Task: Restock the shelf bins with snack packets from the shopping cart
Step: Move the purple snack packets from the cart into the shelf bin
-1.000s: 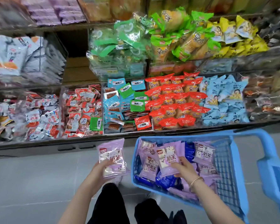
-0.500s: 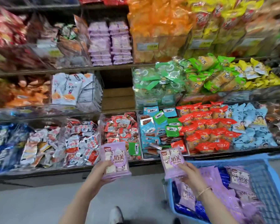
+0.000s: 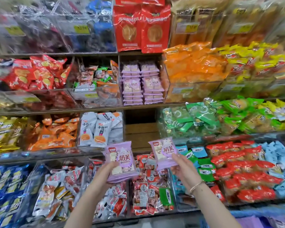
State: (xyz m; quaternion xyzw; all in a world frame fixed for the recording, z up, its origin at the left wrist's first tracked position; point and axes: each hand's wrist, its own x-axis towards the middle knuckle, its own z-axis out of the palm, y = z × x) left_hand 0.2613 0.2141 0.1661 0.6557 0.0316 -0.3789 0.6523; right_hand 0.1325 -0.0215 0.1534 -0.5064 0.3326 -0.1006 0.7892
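Note:
My left hand (image 3: 107, 172) grips a small stack of purple snack packets (image 3: 120, 160) from below, held up in front of the shelves. My right hand (image 3: 182, 167) pinches a single purple packet (image 3: 164, 152) by its lower edge, a little higher and to the right. Two shelves up, a clear bin (image 3: 142, 83) holds two neat stacks of the same purple packets. Directly beyond my hands is a shelf gap with bare wooden boards (image 3: 141, 129). A strip of the blue shopping cart (image 3: 260, 213), with purple packets inside, shows at the bottom right.
Clear bins crowd every shelf: white packets (image 3: 100, 129) left of the gap, green packets (image 3: 187, 119) right of it, orange bags (image 3: 192, 68) beside the purple bin, red and blue packets (image 3: 247, 170) low right, mixed red-white packets (image 3: 148, 183) under my hands.
My right hand lifted one purple packet out of the cart. Both hands rose toward the shelves, and my view tilted up from the cart to the upper shelves.

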